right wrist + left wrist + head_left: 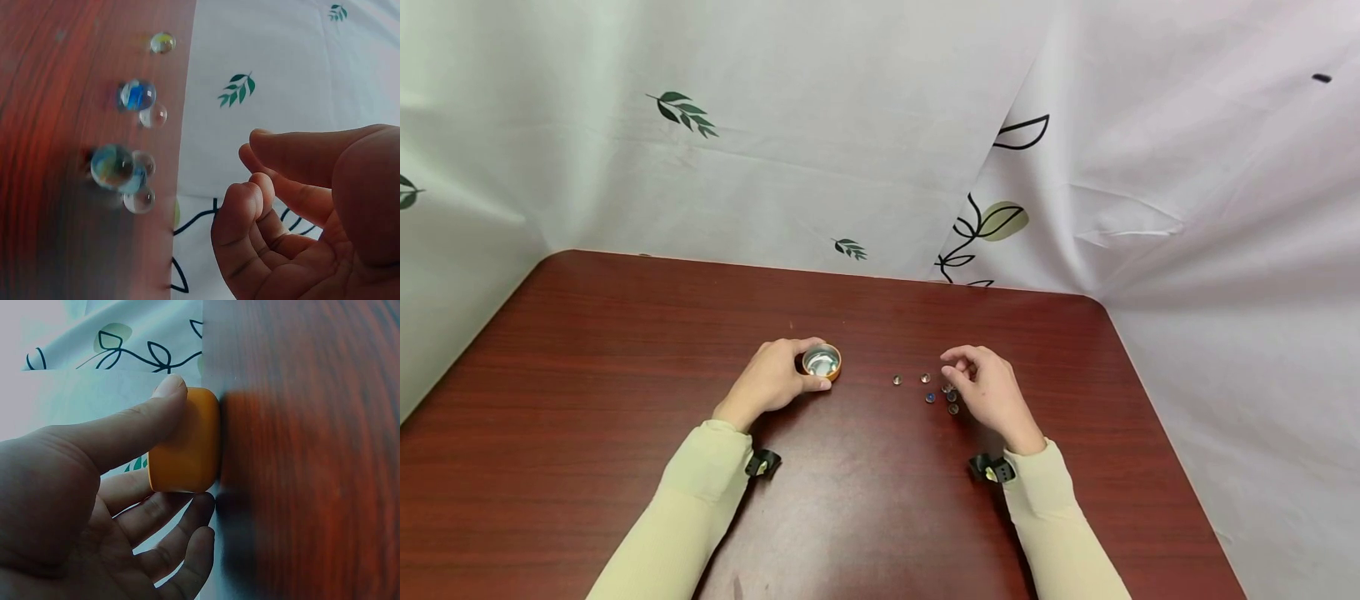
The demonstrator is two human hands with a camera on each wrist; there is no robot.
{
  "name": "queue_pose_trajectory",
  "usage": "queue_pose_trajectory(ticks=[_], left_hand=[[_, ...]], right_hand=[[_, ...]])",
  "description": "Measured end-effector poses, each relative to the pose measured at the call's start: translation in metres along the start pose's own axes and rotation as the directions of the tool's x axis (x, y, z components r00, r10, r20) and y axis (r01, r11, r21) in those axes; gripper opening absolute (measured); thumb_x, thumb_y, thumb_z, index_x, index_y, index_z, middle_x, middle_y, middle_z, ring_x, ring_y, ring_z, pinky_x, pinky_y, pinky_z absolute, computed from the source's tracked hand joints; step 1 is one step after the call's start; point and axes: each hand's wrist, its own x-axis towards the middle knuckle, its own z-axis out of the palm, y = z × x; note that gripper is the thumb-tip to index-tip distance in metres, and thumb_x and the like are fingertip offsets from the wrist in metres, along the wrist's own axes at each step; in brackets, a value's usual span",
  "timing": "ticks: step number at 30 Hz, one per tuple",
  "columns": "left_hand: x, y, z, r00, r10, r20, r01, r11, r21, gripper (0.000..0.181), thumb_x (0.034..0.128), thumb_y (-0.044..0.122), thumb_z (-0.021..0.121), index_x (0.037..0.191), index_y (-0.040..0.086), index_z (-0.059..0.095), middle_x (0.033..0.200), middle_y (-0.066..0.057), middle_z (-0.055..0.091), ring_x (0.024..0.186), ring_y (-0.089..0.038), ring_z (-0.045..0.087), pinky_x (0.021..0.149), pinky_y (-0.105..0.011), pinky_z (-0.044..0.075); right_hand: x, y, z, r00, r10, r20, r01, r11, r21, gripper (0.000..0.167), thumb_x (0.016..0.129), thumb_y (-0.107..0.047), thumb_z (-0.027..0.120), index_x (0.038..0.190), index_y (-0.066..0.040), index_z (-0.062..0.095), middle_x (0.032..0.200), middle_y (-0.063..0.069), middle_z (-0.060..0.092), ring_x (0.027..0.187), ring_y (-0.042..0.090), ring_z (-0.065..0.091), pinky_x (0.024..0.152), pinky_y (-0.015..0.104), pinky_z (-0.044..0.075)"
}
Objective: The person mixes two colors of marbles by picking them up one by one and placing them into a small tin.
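Note:
A round orange tin [832, 374] stands on the table with its top uncovered and its inside silvery. My left hand [771, 375] grips it by the sides, the thumb and fingers round the wall; the left wrist view shows the thumb on the orange side [187, 447]. Several small glass marbles lie loosely grouped to the right of the tin, among them a clear one [897, 380] and a blue one [930, 397]. My right hand [988, 387] hovers beside them, fingers loosely bent, with nothing between them. In the right wrist view, a yellowish marble [163, 42] lies apart from the others.
The dark red wood-grain table [865, 517] has rounded far corners. White cloth [760, 183] with leaf prints hangs behind it and along both sides. Both forearms, in pale sleeves with black wrist straps, reach in from the near edge.

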Motion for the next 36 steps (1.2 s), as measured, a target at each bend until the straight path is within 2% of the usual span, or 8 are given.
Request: queue_pose_trajectory(ticks=[10,28,36], left_hand=[[-0.001,0.000,-0.001,1.000,-0.005,-0.001,0.005,1.000,-0.004,0.059,0.0825,0.029,0.085,0.136,0.018,0.064,0.119,-0.009,0.070,0.123,-0.038,0.054,0.099,-0.050,0.045],[0.000,0.000,0.000,1.000,-0.002,0.002,0.002,1.000,0.003,0.056,0.0828,0.029,0.085,0.134,0.019,0.065,0.116,-0.008,0.070,0.119,-0.034,0.057,0.097,-0.048,0.046],[0.000,-0.001,0.000,1.000,0.002,0.002,-0.002,1.000,0.003,0.057,0.0826,0.030,0.085,0.135,0.019,0.065,0.118,-0.008,0.070,0.118,-0.032,0.059,0.097,-0.048,0.047]], right_hand=[[0.001,0.013,-0.007,1.000,0.015,0.010,-0.015,1.000,-0.025,0.016,0.095,-0.009,0.069,0.110,-0.005,0.073,0.086,0.003,0.059,0.076,0.017,0.055,0.068,0.033,0.043],[0.001,0.027,-0.007,0.987,0.082,0.135,-0.073,0.995,-0.067,0.016,0.095,-0.009,0.070,0.110,-0.009,0.074,0.093,0.004,0.060,0.080,0.018,0.056,0.072,0.035,0.045],[0.001,0.031,-0.007,0.985,0.079,0.152,-0.070,0.995,-0.066,0.015,0.093,-0.008,0.071,0.108,-0.009,0.074,0.094,0.005,0.063,0.081,0.018,0.058,0.074,0.036,0.047]])
